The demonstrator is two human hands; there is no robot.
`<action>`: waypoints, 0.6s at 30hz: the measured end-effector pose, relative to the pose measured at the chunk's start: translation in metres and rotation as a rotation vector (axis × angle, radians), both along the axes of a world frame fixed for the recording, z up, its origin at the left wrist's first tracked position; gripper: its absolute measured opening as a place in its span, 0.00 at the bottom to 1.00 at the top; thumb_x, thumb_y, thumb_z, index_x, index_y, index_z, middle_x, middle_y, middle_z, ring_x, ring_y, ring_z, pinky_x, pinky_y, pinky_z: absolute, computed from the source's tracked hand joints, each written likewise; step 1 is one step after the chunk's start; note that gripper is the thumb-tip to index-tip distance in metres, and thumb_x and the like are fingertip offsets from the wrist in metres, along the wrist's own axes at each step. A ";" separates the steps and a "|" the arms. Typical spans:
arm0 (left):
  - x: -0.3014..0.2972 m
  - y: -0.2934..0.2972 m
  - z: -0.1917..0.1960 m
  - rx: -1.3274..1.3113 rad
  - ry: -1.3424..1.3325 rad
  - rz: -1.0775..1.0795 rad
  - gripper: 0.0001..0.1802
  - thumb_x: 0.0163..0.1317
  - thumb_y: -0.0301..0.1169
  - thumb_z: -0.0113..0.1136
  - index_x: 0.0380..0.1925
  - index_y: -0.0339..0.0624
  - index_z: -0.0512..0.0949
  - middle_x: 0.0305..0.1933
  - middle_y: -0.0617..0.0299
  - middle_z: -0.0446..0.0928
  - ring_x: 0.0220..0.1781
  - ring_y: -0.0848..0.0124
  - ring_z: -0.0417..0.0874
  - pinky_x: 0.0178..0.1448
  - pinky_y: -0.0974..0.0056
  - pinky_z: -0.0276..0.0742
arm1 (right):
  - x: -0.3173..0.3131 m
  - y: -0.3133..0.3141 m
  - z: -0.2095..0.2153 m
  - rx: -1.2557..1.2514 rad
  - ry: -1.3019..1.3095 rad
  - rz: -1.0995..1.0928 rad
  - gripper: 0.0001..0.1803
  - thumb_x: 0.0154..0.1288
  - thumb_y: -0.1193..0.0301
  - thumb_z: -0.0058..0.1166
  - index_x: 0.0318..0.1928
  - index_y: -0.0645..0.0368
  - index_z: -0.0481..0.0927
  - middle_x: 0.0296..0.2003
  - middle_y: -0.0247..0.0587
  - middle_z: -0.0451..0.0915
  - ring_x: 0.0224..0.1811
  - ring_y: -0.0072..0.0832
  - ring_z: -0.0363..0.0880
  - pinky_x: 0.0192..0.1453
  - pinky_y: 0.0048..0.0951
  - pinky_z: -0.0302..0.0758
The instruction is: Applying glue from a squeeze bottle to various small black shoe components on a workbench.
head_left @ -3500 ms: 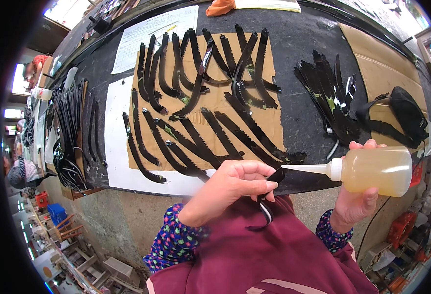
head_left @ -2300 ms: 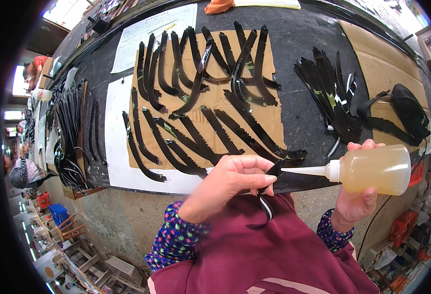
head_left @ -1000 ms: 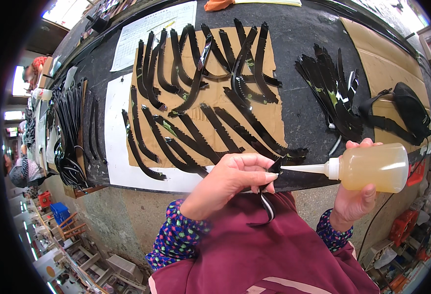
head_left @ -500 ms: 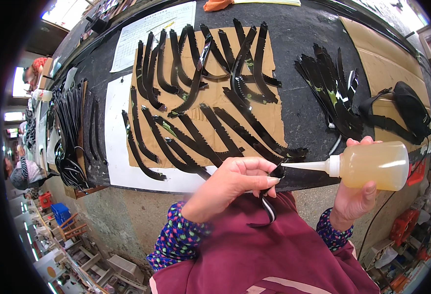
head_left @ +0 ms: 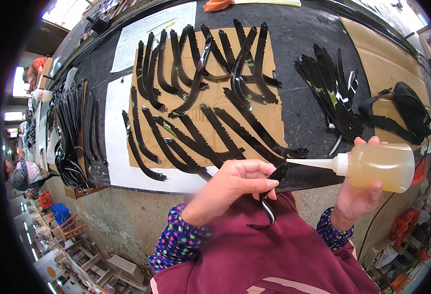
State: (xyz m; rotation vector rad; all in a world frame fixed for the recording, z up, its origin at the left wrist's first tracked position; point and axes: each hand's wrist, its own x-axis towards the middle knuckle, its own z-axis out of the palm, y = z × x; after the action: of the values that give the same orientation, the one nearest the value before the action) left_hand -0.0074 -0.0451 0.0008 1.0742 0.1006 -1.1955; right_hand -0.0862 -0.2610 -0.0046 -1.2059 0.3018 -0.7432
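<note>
1. Black curved strip (head_left: 269,196): pinched in the fingers of the left hand (head_left: 235,188) just in front of the table's near edge; its lower end hangs over the maroon apron (head_left: 284,255).
2. Squeeze bottle (head_left: 377,166): translucent, filled with yellowish liquid, clamped in the right hand (head_left: 355,201); held sideways, white nozzle tip at the strip's upper end.
3. Cardboard sheet (head_left: 210,100): lies on the dark table (head_left: 298,44) and carries many black serrated strips (head_left: 235,127) laid side by side.
4. Loose pile of black strips (head_left: 330,98): right of the cardboard.
5. Black pouch (head_left: 411,110): far right, on brown cardboard.
</note>
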 end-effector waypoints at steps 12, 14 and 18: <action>0.000 0.001 0.000 0.015 -0.016 0.005 0.12 0.58 0.28 0.57 0.41 0.32 0.75 0.29 0.62 0.79 0.31 0.81 0.75 0.36 0.76 0.67 | -0.001 0.000 -0.004 0.025 -0.004 0.053 0.43 0.46 0.56 0.62 0.60 0.59 0.58 0.51 0.42 0.63 0.56 0.37 0.62 0.60 0.52 0.63; 0.001 0.001 0.000 0.016 -0.019 0.006 0.12 0.59 0.28 0.57 0.41 0.33 0.75 0.29 0.62 0.79 0.31 0.81 0.75 0.36 0.76 0.67 | -0.001 0.000 -0.005 0.016 -0.004 0.053 0.43 0.46 0.56 0.62 0.60 0.59 0.58 0.51 0.42 0.63 0.56 0.37 0.63 0.60 0.52 0.63; 0.001 0.001 0.000 0.015 -0.023 -0.004 0.12 0.59 0.28 0.57 0.40 0.33 0.75 0.29 0.62 0.79 0.31 0.81 0.75 0.36 0.77 0.67 | 0.000 0.000 -0.004 0.003 0.002 0.058 0.43 0.46 0.56 0.62 0.60 0.59 0.58 0.50 0.42 0.63 0.54 0.38 0.63 0.58 0.52 0.64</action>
State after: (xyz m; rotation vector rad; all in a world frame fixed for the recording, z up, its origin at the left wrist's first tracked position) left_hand -0.0064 -0.0440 0.0005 1.1017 0.0894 -1.1874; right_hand -0.0861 -0.2606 -0.0082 -1.2075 0.2690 -0.6911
